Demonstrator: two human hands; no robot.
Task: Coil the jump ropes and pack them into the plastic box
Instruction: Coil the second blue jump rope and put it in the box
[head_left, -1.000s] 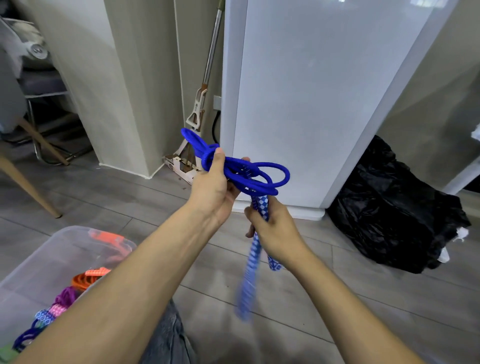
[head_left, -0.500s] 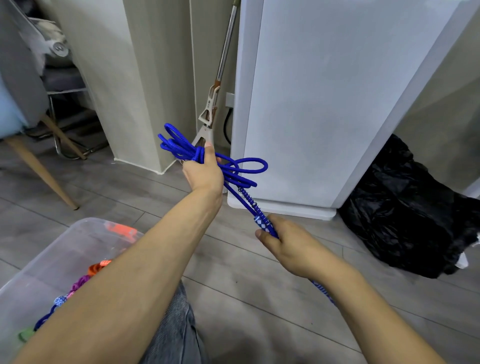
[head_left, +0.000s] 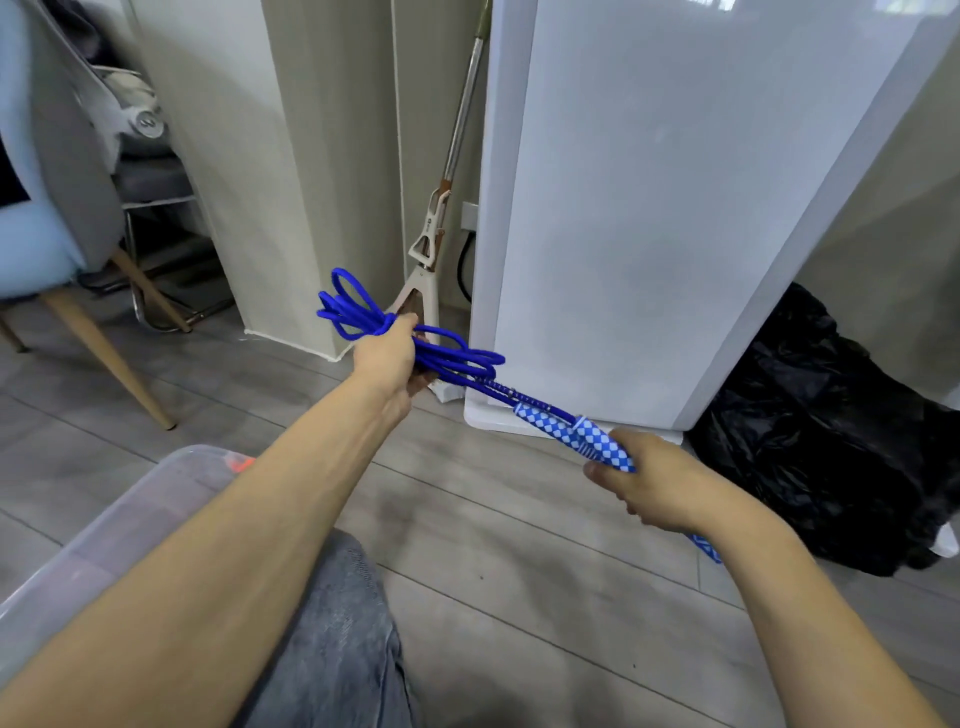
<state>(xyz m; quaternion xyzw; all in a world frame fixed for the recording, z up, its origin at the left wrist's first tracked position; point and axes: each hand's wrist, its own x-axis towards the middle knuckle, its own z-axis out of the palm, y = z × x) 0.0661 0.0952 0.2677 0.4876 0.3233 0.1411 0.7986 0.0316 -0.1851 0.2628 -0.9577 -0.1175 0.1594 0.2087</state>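
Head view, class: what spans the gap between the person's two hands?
In the head view, taut blue jump rope and its blue-and-white checkered handles run from left hand to right hand.

The right hand (head_left: 660, 480) is pulling the checkered handles (head_left: 576, 434) down and away to the right, so the hands are spreading well apart. The blue rope (head_left: 441, 358) bundle in the left hand (head_left: 389, 358) is drawing tighter, its loops shrinking.

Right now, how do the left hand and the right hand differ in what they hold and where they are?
The left hand grips the coiled blue rope; the right hand grips the checkered handles. The left hand is raised farther away near the mop; the right hand is lower, nearer the black bag. Both hold one jump rope.
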